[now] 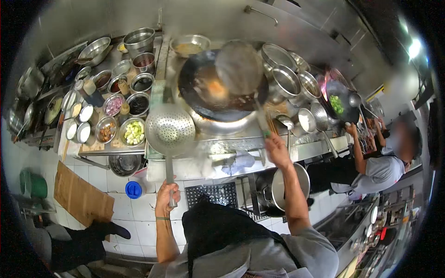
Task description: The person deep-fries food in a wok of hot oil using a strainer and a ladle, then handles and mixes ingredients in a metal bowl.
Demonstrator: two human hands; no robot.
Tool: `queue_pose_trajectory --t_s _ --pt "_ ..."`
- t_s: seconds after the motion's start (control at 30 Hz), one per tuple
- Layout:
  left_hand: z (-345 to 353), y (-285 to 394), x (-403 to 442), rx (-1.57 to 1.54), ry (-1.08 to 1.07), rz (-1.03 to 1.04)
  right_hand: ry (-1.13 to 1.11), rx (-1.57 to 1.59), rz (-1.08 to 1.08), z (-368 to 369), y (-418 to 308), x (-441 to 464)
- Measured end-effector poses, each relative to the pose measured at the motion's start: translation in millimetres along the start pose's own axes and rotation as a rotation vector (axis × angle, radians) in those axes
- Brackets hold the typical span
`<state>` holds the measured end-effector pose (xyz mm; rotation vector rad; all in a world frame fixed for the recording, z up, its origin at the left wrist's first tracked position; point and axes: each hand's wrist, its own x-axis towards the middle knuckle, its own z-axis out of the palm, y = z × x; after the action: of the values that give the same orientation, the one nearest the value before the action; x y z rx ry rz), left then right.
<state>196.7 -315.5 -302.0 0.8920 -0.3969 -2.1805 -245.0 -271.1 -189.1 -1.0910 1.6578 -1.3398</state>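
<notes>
My left hand (167, 197) is closed around the handle of a perforated skimmer (170, 129), held with its round bowl up, left of the wok. My right hand (278, 150) grips a long-handled round utensil (238, 67). Its wide head is blurred over the wok, so I cannot tell whether it is a ladle or a strainer. Below that head, the large dark wok (194, 99) sits on the stove. Brownish liquid and an orange glow or reflection show inside it, but the contents are unclear.
At left stand several bowls of ingredients, including chopped green pieces (134, 133). Metal strainers and pots (285, 79) crowd the right of the wok. A co-worker (371, 171) at far right handles a wok with greens (336, 104). A blue-lidded container (133, 189) is on the floor.
</notes>
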Motion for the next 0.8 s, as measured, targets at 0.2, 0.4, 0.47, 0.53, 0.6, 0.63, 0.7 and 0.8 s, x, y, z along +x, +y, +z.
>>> queue_pose_trajectory --t_s 0.2,0.4,0.47,0.53,0.6,0.63,0.7,0.8 --pt "-10.4 -19.2 18.3 0.254 0.064 -0.049 0.053 -0.251 -0.112 13.1 -9.8 24.7" --pt "-12.8 -24.2 -10.3 0.592 0.278 0.184 0.118 -0.214 -0.013 -6.1 -5.4 64.9" --pt "-13.5 -23.3 -28.0 0.560 0.354 0.249 0.076 -0.033 0.210 -0.5 -27.2 60.8" --pt "-12.1 -22.9 -50.6 0.408 0.399 0.320 -0.013 0.234 0.341 -0.3 -29.1 63.5" --pt "-17.6 -25.8 -70.0 0.335 0.457 0.377 -0.072 0.596 0.513 -0.4 -34.1 63.9" --pt "-19.4 -25.4 -79.1 0.291 0.481 0.383 -0.105 0.709 0.556 0.1 -34.5 65.5" --pt "-18.6 -26.4 -92.8 0.223 0.535 0.402 -0.167 0.942 0.645 4.4 -32.3 72.2" --pt "-10.3 -27.4 -107.8 0.142 0.578 0.456 -0.232 1.128 0.685 11.6 -31.7 76.6"
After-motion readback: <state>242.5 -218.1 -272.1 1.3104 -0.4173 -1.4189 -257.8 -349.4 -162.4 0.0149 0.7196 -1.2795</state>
